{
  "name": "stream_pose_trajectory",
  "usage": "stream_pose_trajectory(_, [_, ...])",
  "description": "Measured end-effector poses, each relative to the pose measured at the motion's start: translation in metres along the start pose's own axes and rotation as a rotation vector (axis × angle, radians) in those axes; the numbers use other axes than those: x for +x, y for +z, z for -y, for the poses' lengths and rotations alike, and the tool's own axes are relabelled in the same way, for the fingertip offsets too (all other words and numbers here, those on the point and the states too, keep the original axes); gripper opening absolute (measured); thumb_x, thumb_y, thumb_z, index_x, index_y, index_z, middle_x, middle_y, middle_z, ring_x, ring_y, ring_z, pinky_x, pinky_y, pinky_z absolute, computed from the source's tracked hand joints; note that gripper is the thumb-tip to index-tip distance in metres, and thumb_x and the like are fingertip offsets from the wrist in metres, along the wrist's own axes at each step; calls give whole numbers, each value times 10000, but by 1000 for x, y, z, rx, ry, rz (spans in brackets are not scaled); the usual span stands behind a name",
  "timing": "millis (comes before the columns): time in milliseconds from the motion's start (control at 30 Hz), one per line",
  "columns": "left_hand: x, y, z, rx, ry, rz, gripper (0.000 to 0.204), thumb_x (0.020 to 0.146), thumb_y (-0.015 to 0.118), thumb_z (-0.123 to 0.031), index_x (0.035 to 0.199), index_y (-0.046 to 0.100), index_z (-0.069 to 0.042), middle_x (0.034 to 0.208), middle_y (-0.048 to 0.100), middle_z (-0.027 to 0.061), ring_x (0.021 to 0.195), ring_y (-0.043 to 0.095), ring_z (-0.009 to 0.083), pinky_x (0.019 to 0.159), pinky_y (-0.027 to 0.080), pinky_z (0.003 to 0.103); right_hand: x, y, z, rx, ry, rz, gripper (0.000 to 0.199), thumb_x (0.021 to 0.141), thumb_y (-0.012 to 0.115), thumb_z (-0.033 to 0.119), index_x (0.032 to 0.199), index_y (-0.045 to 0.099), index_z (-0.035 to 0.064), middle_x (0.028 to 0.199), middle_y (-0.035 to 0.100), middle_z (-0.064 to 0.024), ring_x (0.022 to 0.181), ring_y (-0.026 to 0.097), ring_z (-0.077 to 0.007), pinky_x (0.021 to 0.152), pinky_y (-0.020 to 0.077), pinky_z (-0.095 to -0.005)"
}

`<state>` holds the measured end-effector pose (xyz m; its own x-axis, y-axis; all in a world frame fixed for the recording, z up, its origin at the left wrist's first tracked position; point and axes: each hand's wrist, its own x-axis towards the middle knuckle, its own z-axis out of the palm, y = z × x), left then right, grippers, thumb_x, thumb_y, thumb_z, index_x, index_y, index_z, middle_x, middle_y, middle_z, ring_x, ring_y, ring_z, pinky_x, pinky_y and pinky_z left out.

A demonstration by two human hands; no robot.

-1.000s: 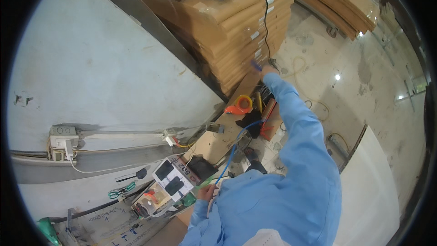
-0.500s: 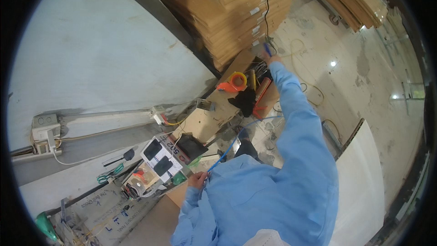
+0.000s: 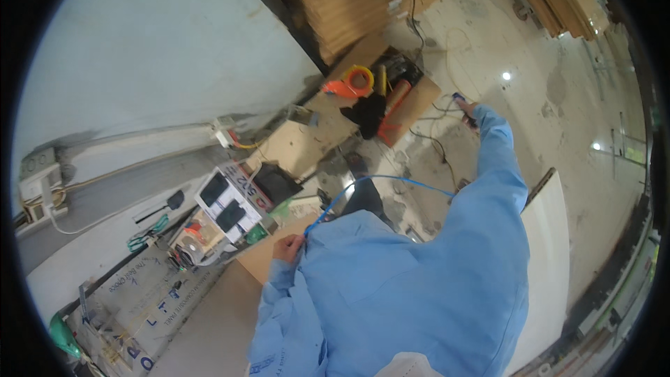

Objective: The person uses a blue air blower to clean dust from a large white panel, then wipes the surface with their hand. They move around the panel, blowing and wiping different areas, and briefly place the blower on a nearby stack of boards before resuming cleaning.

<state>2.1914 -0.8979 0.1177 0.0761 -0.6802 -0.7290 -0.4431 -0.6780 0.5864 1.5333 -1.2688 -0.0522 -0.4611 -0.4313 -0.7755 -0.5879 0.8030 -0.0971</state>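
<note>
My left hand (image 3: 288,246) is closed on one end of a thin blue cord or tube (image 3: 357,181), close to my shirt front. The cord arcs across in front of me and passes under my right sleeve. My right arm stretches far out to the right. At its end my right hand (image 3: 470,113) grips a small blue-and-dark object (image 3: 458,98), too small and blurred to name. A cardboard box (image 3: 423,103) of tools stands left of that hand, with an orange-red tube (image 3: 398,96) and a black cloth or glove (image 3: 366,113) at it.
An orange tape dispenser (image 3: 340,89) with a yellow tape roll (image 3: 359,81) lies beside the box. Stacked cardboard (image 3: 356,10) rises behind. Black cable (image 3: 435,141) trails over the floor. Two dark phone-like slabs (image 3: 213,189) rest on a white surface to the left, near green-handled scissors (image 3: 148,234).
My right hand has moved from the far end of the tool box to the right, still gripping the blue object. My left hand keeps its hold on the cord. The view has shifted.
</note>
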Motion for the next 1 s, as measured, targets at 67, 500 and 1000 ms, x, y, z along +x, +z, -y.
stream_pose_trajectory(67, [1, 3, 1, 21, 23, 46, 359, 958, 627, -364, 899, 742, -29, 703, 644, 11, 608, 552, 85, 548, 445, 259, -20, 18, -31, -142, 22, 157, 851, 810, 541, 811, 880, 731, -15, 683, 649, -128, 545, 620, -259, 517, 506, -414])
stream_pose_trajectory(500, [20, 30, 50, 425, 210, 312, 369, 843, 719, -424, 992, 719, -86, 857, 702, 122, 816, 671, 263, 758, 508, 367, -365, 167, -15, -850, -516, 729, 793, 824, 555, 780, 983, 726, 21, 734, 686, -140, 607, 666, -205, 571, 544, -352])
stream_pose_trajectory(1000, [-27, 144, 118, 304, 432, 669, 226, 969, 575, -324, 1015, 709, -147, 765, 712, 47, 723, 694, 195, 662, 517, 350, -605, 228, -362, 192, 171, -343, 836, 884, 447, 772, 907, 689, -28, 707, 660, -217, 710, 683, -370, 641, 530, -457])
